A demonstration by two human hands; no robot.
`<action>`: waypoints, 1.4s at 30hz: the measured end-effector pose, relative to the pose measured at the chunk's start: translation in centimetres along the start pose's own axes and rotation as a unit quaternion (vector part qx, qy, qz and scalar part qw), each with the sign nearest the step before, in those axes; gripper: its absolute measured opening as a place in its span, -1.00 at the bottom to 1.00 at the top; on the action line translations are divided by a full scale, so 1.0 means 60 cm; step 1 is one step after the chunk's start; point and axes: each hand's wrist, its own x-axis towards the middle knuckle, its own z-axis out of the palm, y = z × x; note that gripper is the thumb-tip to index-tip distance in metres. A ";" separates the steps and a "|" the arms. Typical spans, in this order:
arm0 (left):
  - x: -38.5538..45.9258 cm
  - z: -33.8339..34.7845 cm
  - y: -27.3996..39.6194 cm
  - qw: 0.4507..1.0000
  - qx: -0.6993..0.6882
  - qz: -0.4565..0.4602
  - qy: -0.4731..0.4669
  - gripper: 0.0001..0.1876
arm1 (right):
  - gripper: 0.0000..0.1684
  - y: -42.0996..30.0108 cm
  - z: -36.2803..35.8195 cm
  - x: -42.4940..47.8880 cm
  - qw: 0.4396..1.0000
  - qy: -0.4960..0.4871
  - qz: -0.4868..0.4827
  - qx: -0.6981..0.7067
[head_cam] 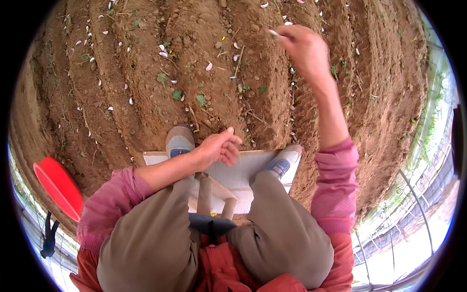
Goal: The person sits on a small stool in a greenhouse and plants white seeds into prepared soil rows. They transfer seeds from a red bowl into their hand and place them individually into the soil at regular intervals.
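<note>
My right hand (pixel 304 47) reaches out over the soil at the upper right, pinching a pale garlic clove (pixel 273 33) between thumb and fingertips. My left hand (pixel 220 148) hangs over the white board between my feet, its fingers loosely curled and slightly blurred; I see nothing in it. Many garlic cloves lie on the furrowed brown soil (pixel 146 73). Among them are a pinkish clove (pixel 209 66) ahead of my left hand and a pair of cloves (pixel 163 54) farther out to the left.
My shoes rest at the edges of a white board (pixel 248 160), with a wooden-legged seat (pixel 205 193) beneath me. A red plastic basin (pixel 60 186) sits tilted at the left. Small weeds (pixel 201 100) dot the furrows. Another person (pixel 49 237) stands far off at lower left, near netting and poles.
</note>
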 end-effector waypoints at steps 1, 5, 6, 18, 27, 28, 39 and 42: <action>-0.003 -0.007 -0.001 0.998 0.059 -0.006 -0.010 -0.38 | -0.83 0.026 -0.031 -0.009 1.000 0.010 -0.013 -0.025; -0.021 -0.023 -0.033 0.960 0.279 -0.004 -0.014 -0.42 | -0.85 0.072 -0.048 -0.047 0.981 -0.116 0.026 -0.153; -0.028 -0.025 -0.041 0.956 0.294 -0.007 -0.009 -0.44 | -0.85 0.084 -0.031 -0.057 0.982 -0.102 0.023 -0.156; -0.038 -0.049 -0.066 0.933 0.356 0.036 -0.022 -0.48 | -0.90 0.098 0.018 0.013 0.980 0.033 0.000 -0.195; -0.038 -0.051 -0.055 0.951 0.308 0.013 -0.025 -0.50 | -0.88 0.084 0.003 0.041 0.999 0.018 0.021 -0.037; -0.036 -0.051 -0.053 0.955 0.296 0.001 -0.025 -0.49 | -0.87 0.091 -0.003 0.029 0.999 0.000 0.040 -0.030; -0.029 -0.055 -0.052 0.966 0.259 0.021 -0.021 -0.46 | -0.85 0.098 0.035 0.002 0.987 0.074 0.026 -0.142; -0.034 -0.060 -0.053 0.971 0.238 0.018 -0.008 -0.47 | -0.77 0.099 0.032 0.031 0.991 0.112 0.038 -0.055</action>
